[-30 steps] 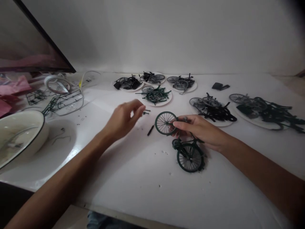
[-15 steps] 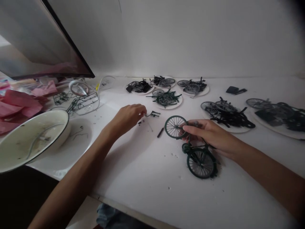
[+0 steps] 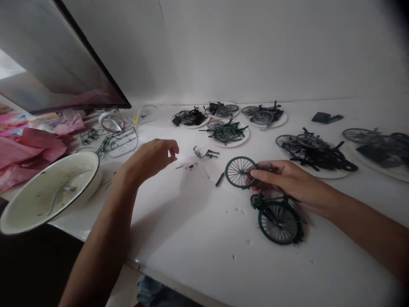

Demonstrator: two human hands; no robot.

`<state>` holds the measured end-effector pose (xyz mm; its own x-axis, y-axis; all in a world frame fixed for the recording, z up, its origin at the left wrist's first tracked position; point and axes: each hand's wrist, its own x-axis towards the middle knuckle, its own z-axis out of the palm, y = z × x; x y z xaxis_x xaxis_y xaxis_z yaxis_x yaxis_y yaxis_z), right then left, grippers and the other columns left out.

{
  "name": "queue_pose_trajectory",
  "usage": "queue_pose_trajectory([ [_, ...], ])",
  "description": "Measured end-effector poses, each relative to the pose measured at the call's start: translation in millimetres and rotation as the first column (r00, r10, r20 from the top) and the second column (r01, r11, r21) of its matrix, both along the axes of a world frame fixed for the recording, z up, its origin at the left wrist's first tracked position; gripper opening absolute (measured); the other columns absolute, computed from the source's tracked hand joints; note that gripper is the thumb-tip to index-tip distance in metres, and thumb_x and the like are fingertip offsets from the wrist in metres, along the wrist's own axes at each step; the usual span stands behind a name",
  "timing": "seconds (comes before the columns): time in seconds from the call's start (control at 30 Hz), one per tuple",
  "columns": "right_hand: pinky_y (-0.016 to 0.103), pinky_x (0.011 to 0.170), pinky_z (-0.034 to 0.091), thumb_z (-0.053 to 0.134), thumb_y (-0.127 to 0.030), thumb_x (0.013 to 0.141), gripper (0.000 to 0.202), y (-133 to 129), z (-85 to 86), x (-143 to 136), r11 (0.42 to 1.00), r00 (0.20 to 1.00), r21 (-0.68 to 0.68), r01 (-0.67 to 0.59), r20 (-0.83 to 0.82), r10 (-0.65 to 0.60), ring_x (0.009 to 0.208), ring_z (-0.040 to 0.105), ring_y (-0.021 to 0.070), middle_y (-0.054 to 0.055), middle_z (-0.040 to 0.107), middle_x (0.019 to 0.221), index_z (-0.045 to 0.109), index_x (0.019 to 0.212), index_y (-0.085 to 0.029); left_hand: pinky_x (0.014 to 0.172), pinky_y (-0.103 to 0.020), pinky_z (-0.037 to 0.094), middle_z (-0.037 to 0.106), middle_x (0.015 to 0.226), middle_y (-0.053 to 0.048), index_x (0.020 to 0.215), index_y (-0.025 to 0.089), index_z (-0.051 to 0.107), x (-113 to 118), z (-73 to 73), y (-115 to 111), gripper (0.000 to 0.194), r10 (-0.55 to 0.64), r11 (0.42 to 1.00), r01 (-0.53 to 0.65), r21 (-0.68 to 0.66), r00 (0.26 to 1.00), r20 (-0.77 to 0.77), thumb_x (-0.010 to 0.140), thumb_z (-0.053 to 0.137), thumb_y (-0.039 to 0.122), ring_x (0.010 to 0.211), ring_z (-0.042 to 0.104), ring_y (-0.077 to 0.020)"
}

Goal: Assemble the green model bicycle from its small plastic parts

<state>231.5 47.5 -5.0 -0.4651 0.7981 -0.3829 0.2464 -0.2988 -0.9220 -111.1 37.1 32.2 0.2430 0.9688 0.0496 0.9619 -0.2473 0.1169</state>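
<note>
My right hand (image 3: 281, 179) is closed around the front part of a dark green model bicycle (image 3: 260, 186), beside its front wheel (image 3: 240, 172). The rear wheel (image 3: 279, 222) hangs lower, toward me. My left hand (image 3: 153, 158) hovers over the table with curled fingers, a gap showing near the fingertips and nothing visible in them. Just right of it lie a small silver, bent handlebar-like part (image 3: 200, 152) and a dark forked piece (image 3: 212, 153). Several tiny dark bits (image 3: 191, 166) are scattered below these, and a short black stick (image 3: 220, 179) rests near the front wheel.
Paper plates piled with bicycle parts stand along the back and right, one with green parts (image 3: 226, 132), another with black parts (image 3: 315, 151). A cream basin (image 3: 91, 183) overhangs the left edge. Pink wrapping (image 3: 38, 147), a tape roll (image 3: 111, 121) and a monitor (image 3: 70, 55) fill the far left.
My left hand has drawn back to the left, away from the silver part, which now lies in full view on the table. My right hand still holds the bicycle; the view has shifted slightly.
</note>
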Motion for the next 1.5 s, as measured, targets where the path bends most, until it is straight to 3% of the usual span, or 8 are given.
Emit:
queue_pose_trajectory([
  [0.13,0.022,0.060,0.056,0.076,-0.049,0.078,0.034,0.3,-1.0,0.2,1.000,1.000,-0.004,0.005,0.012,-0.005,0.077,0.068,0.0170,0.008,0.072,0.088,0.073,0.092,-0.019,0.058,-0.023,0.042,0.072,0.086,-0.003,0.098,0.021,0.068,10.7,-5.5,-2.2,0.016,-0.087,0.990,0.090,-0.110,0.996,0.031,0.084,0.061,0.026,0.068,0.063,-0.0144],
  [0.27,0.024,0.064,0.057,0.077,-0.049,0.077,0.035,0.2,-1.1,-0.9,1.000,1.000,-0.013,0.009,0.003,-0.009,0.079,0.068,0.0175,0.009,0.073,0.091,0.073,0.093,-0.018,0.063,-0.026,0.042,0.072,0.091,-0.004,0.101,0.021,0.066,29.8,-13.3,-3.8,0.021,-0.112,0.981,0.107,-0.160,0.993,-0.026,0.086,0.053,0.016,0.077,0.065,-0.0175],
  [0.53,0.023,0.062,0.055,0.075,-0.050,0.078,0.035,-2.3,3.1,-2.3,1.000,1.000,0.011,0.003,0.012,-0.003,0.076,0.067,0.0166,0.009,0.072,0.087,0.073,0.091,-0.018,0.065,-0.028,0.042,0.071,0.096,-0.008,0.104,0.017,0.065,34.6,-12.1,-2.2,0.026,-0.063,0.991,0.049,-0.123,0.992,-0.108,0.085,0.048,0.011,0.079,0.064,-0.0190],
  [0.8,0.023,0.064,0.056,0.074,-0.050,0.080,0.036,-2.1,2.5,-1.8,1.000,1.000,0.001,-0.002,0.015,0.002,0.077,0.067,0.0164,0.008,0.071,0.087,0.072,0.093,-0.017,0.062,-0.025,0.042,0.067,0.092,-0.005,0.092,0.017,0.066,33.7,-9.1,-3.1,0.017,-0.110,0.991,0.106,-0.087,0.993,-0.041,0.086,0.051,0.012,0.074,0.059,-0.0147],
  [0.93,0.020,0.062,0.054,0.072,-0.051,0.081,0.036,-2.4,4.1,-2.0,1.000,0.999,0.006,-0.009,0.031,0.009,0.075,0.067,0.0149,0.008,0.072,0.082,0.071,0.092,-0.017,0.064,-0.025,0.043,0.066,0.095,-0.004,0.091,0.017,0.065,37.6,-6.1,-5.1,0.013,-0.180,0.983,0.179,0.046,0.983,0.030,0.089,0.053,0.014,0.076,0.059,-0.0137],
  [1.2,0.019,0.061,0.054,0.074,-0.048,0.080,0.036,-2.8,0.9,-1.7,1.000,1.000,0.001,0.014,-0.001,-0.014,0.076,0.069,0.0142,0.009,0.074,0.090,0.070,0.095,-0.016,0.074,-0.029,0.044,0.064,0.083,-0.001,0.092,0.016,0.061,70.1,-4.2,-19.5,0.006,-0.415,0.895,0.370,0.250,0.896,0.157,0.092,0.055,0.014,0.075,0.056,-0.0128],
  [1.33,0.019,0.064,0.056,0.075,-0.045,0.081,0.032,-2.6,-0.1,-2.8,0.999,0.999,-0.030,0.030,-0.029,-0.031,0.076,0.070,0.0135,0.008,0.074,0.091,0.070,0.094,-0.016,0.077,-0.031,0.044,0.065,0.090,-0.004,0.095,0.015,0.061,89.0,-5.0,-29.9,0.014,-0.556,0.819,0.517,0.249,0.822,0.124,0.098,0.047,0.016,0.082,0.057,-0.0149],
  [1.5,0.021,0.064,0.056,0.072,-0.040,0.085,0.029,-4.1,8.4,-6.2,0.999,0.999,-0.024,0.037,0.012,-0.036,0.077,0.070,0.0145,0.009,0.074,0.089,0.069,0.098,-0.015,0.077,-0.033,0.043,0.064,0.095,-0.006,0.100,0.014,0.062,104.0,-12.8,-38.6,0.016,-0.609,0.776,0.587,0.232,0.793,0.029,0.100,0.046,0.016,0.087,0.057,-0.0173],
])
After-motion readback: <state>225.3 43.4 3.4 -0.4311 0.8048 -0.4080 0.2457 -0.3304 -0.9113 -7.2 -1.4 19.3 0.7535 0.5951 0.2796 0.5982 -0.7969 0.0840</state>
